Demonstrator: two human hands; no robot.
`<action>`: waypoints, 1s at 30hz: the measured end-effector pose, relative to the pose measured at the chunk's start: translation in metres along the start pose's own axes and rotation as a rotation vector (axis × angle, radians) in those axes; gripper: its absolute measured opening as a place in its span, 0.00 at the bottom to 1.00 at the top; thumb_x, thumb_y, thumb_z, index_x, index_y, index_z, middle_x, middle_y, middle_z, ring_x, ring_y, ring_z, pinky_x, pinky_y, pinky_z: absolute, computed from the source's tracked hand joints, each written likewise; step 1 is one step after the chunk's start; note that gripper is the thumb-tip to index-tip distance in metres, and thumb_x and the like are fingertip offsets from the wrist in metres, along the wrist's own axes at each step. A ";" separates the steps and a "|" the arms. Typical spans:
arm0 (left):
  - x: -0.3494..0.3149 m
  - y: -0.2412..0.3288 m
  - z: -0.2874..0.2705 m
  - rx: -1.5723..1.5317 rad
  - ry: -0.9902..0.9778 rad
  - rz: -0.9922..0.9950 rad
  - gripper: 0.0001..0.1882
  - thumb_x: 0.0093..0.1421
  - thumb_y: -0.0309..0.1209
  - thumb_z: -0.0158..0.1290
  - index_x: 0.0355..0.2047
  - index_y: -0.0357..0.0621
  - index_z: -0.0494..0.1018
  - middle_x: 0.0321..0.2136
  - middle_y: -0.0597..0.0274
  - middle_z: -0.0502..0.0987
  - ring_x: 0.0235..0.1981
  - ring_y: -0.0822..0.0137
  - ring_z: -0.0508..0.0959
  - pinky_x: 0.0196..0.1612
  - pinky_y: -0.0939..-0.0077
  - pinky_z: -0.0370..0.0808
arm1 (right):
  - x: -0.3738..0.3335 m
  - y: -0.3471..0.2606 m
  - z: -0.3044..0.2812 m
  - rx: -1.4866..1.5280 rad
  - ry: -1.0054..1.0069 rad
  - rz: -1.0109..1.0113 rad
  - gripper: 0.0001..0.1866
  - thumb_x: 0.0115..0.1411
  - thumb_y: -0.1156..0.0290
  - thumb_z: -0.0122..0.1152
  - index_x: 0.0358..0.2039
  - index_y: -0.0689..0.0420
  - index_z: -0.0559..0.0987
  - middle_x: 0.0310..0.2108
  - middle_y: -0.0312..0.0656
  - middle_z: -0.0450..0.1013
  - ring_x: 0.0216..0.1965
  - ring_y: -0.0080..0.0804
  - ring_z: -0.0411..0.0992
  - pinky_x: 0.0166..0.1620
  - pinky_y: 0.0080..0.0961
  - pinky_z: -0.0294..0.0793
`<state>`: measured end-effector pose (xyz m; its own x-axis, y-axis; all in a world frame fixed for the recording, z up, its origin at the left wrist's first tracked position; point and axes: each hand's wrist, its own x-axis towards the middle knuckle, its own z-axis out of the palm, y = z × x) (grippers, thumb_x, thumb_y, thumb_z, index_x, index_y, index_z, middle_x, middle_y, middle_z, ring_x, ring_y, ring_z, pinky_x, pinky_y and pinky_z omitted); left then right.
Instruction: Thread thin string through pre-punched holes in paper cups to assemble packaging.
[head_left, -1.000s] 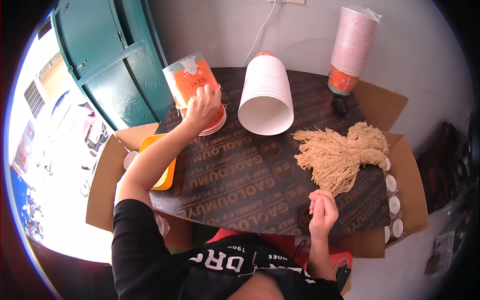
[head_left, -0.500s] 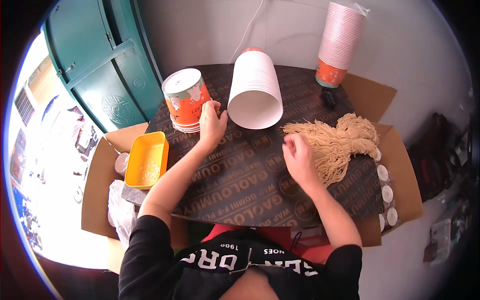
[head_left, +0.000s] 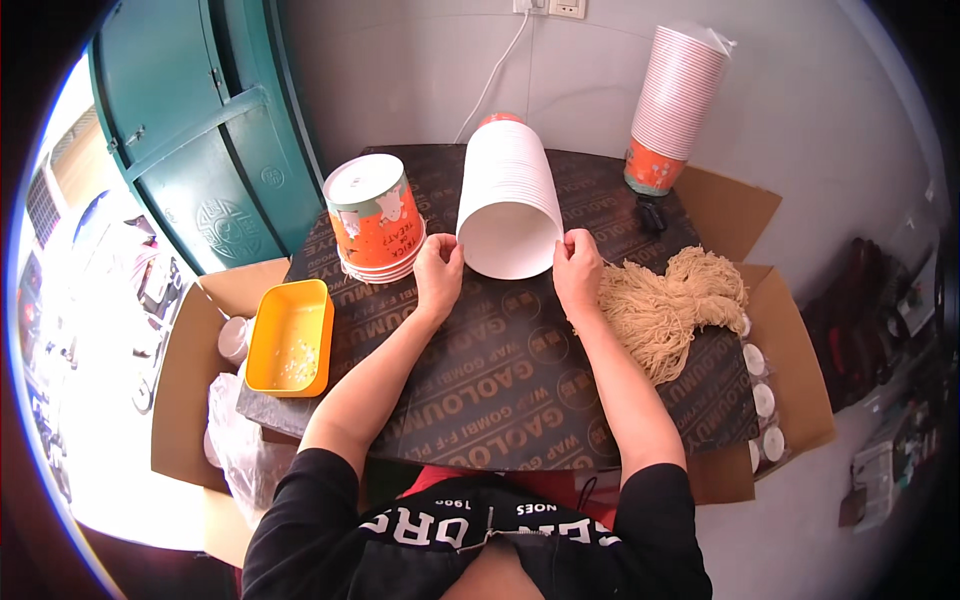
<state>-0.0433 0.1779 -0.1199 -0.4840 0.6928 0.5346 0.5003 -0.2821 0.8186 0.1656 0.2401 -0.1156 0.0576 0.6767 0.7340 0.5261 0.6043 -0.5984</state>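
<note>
Your two hands are now meeting at the stack of white buckets [head_left: 508,165]. Half a second earlier, your left hand [head_left: 438,275] was resting against the inverted orange bucket pile [head_left: 375,230]; it is now pinching the left side of the stack's open rim, its grip being narrow. Your right hand [head_left: 577,275], earlier hovering by the yarn bundle [head_left: 675,305], is now pinching the right side of that rim, its grip being equally narrow. The stack itself is keeping its place.

The stack is lying on its side in the far half of the worktop [head_left: 470,370], midway between the left and right edges. Its open mouth is facing you and the near edge; its orange base end is pointing toward the far edge. Its long axis is running from near to far, leaning slightly leftward at the far end.

The inverted pile is standing bottom-up just left of the stack, by the far left corner. The yellow tray [head_left: 257,345] is sitting at the near left corner, and the yarn is spreading near the right edge. A second bucket stack [head_left: 680,100] is standing at the far right corner.
</note>
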 end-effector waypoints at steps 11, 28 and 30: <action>-0.010 0.030 -0.031 -0.159 -0.173 -0.065 0.11 0.56 0.20 0.50 0.40 0.35 0.68 0.29 0.62 0.74 0.28 0.73 0.75 0.33 0.76 0.74 | -0.006 -0.032 -0.037 0.050 -0.169 -0.034 0.04 0.58 0.75 0.56 0.29 0.62 0.72 0.21 0.47 0.74 0.24 0.46 0.76 0.29 0.39 0.75; -0.080 0.152 -0.130 -0.370 -0.465 0.327 0.47 0.50 0.30 0.52 0.70 0.31 0.46 0.67 0.41 0.56 0.70 0.51 0.56 0.70 0.58 0.50 | -0.071 -0.112 -0.140 0.855 -0.757 0.417 0.13 0.69 0.68 0.49 0.41 0.66 0.76 0.29 0.39 0.76 0.29 0.23 0.76 0.30 0.20 0.76; -0.078 0.148 -0.136 -0.359 -0.440 0.232 0.45 0.52 0.31 0.53 0.69 0.32 0.50 0.64 0.44 0.62 0.66 0.54 0.62 0.68 0.59 0.55 | -0.086 -0.121 -0.145 0.875 -0.819 0.451 0.13 0.70 0.67 0.51 0.40 0.66 0.76 0.27 0.40 0.76 0.26 0.23 0.75 0.26 0.18 0.74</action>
<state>-0.0290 -0.0080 -0.0120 -0.0114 0.7742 0.6328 0.2465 -0.6112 0.7521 0.2205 0.0477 -0.0599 -0.6170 0.7644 0.1871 -0.1525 0.1172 -0.9813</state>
